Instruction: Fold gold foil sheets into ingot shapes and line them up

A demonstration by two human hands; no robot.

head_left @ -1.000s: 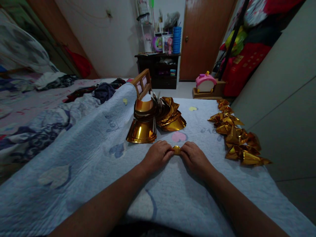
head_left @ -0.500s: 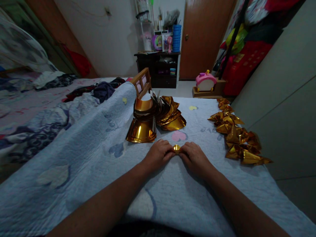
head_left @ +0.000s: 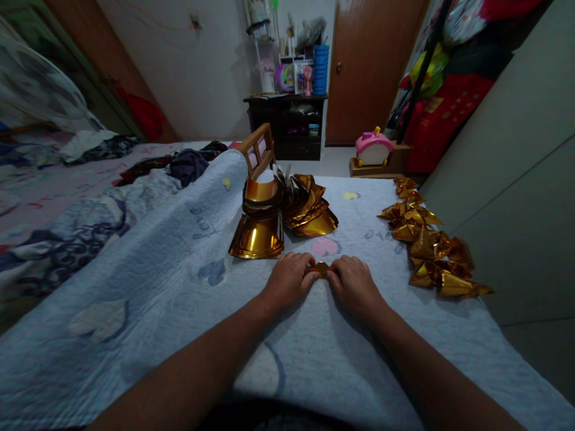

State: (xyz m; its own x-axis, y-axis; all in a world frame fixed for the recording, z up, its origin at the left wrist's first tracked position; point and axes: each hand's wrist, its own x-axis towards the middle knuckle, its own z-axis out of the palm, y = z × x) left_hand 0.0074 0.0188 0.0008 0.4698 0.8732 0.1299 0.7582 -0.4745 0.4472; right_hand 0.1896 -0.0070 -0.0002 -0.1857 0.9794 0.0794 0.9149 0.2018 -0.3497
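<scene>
A small folded piece of gold foil paper point(head_left: 321, 267) lies on the light blue quilt point(head_left: 179, 281), pinched from both sides. My left hand point(head_left: 287, 279) grips its left end and my right hand point(head_left: 354, 282) grips its right end, fingers curled down over it so most of it is hidden. Just beyond my left hand stands a curled stack of gold foil sheets point(head_left: 258, 230). More fanned gold sheets point(head_left: 312, 209) lie behind it.
A row of several folded gold paper pieces point(head_left: 431, 245) runs along the quilt's right edge beside a pale cabinet wall point(head_left: 516, 179). A wooden frame point(head_left: 258, 149) stands behind the sheets. Clothes point(head_left: 188, 164) lie at left. A dark shelf point(head_left: 291, 126) and door are far back.
Both hands have closed in a little tighter on the gold piece, so less of it shows. The view shifted slightly.
</scene>
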